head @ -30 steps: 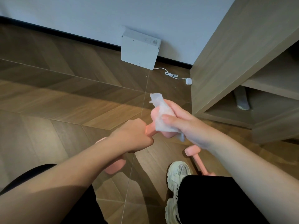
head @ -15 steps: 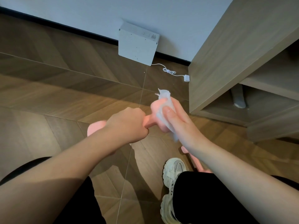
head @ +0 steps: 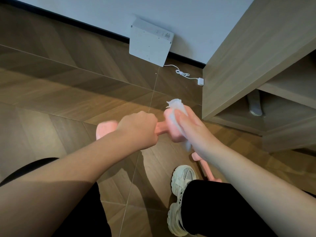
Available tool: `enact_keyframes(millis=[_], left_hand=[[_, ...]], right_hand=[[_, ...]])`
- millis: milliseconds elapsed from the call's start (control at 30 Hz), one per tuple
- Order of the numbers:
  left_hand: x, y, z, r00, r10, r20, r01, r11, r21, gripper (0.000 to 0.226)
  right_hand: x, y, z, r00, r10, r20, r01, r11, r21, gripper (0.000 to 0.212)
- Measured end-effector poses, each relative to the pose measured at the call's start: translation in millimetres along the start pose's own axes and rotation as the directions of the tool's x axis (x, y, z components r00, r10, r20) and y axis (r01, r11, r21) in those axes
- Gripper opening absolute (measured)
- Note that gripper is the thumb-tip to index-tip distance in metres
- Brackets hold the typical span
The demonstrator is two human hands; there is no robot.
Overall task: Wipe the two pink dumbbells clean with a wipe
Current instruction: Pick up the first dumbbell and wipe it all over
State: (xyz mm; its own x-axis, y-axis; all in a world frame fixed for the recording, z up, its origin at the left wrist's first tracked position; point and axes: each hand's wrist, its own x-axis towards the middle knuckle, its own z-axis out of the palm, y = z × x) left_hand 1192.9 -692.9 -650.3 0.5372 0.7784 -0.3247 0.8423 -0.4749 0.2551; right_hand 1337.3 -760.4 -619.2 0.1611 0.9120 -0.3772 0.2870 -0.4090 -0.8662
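Dumbbell 1 is hanging level above the floor. Left hand is closing its grip around the handle. Right hand is gripping the wipe and pressing it onto the right-end head. Dumbbell 2 is lying on the floor just beside the shoe, partly hidden under the right forearm.

Your left hand hides held dumbbell handle — its left head blurred. Wipe partly under your right hand. Second dumbbell mostly behind your right arm. White box label unreadable.
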Motion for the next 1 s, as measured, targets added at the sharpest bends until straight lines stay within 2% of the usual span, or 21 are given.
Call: enact_keyframes(millis=[67,133,167,233,300,367,433,533,600,667,733,800,867,933,967,1000], left_hand=[[-3,4,0,0.99,0.069,-0.12,-0.048,0.984,0.171,0.013],[-4,8,0,0.981,0.112,-0.157,-0.072,0.967,0.244,0.013],[-4,9,1,0.979,0.118,-0.164,-0.075,0.966,0.247,0.013],[-4,7,-1,0.98,0.097,-0.173,-0.058,0.974,0.219,0.012],[-3,2,-4,0.984,0.057,-0.167,-0.028,0.985,0.173,0.008],[-2,-3,-6,0.986,0.033,-0.162,-0.005,0.986,0.167,0.005],[-3,-3,-6,0.983,0.058,-0.175,-0.017,0.974,0.227,0.006],[-4,2,-6,0.983,0.089,-0.163,-0.049,0.971,0.235,0.002],[-3,1,-6,0.987,0.06,-0.15,-0.027,0.977,0.21,0.009],[-2,-4,-7,0.989,0.023,-0.143,0.001,0.986,0.169,0.006],[-3,-8,-8,0.986,0.023,-0.162,0.003,0.987,0.161,0.004],[-4,-9,-7,0.973,0.083,-0.214,-0.035,0.975,0.218,0.008],[-3,-7,-3,0.952,0.15,-0.268,-0.074,0.959,0.273,0.013],[1,-5,-5,0.955,0.11,-0.274,-0.049,0.974,0.221,0.015],[4,-7,-8,0.976,0.07,-0.208,-0.042,0.99,0.138,0.016],[8,-12,-10,0.995,0.067,-0.08,-0.069,0.997,-0.022,0.02]], right_hand=[[4,-6,3,0.965,0.242,-0.103,-0.229,0.965,0.125,0.019],[9,-10,1,0.904,0.419,-0.085,-0.392,0.892,0.226,0.023],[9,-10,0,0.891,0.451,-0.059,-0.424,0.871,0.247,0.022],[9,-6,-2,0.928,0.372,0.002,-0.362,0.901,0.241,0.021],[4,-2,2,0.985,0.164,0.053,-0.17,0.975,0.145,0.027],[1,2,5,0.998,0.022,0.059,-0.027,0.996,0.086,0.029],[2,3,8,0.999,0.037,-0.001,-0.037,0.995,0.09,0.03],[7,1,13,0.977,0.185,-0.107,-0.173,0.979,0.11,0.025],[9,-1,10,0.984,0.168,-0.058,-0.159,0.977,0.141,0.021],[9,1,4,0.995,0.052,0.08,-0.064,0.984,0.163,0.018],[8,4,-1,0.984,0.022,0.176,-0.054,0.982,0.179,0.028],[6,4,0,0.986,0.039,0.161,-0.072,0.977,0.203,0.031],[6,1,3,0.995,0.073,0.069,-0.085,0.976,0.201,0.028],[6,-3,1,0.999,-0.03,-0.017,0.031,0.993,0.11,0.028],[5,-6,1,0.989,-0.148,-0.022,0.149,0.988,0.043,0.029],[2,-9,1,0.96,-0.279,0.01,0.279,0.96,-0.011,0.03]])
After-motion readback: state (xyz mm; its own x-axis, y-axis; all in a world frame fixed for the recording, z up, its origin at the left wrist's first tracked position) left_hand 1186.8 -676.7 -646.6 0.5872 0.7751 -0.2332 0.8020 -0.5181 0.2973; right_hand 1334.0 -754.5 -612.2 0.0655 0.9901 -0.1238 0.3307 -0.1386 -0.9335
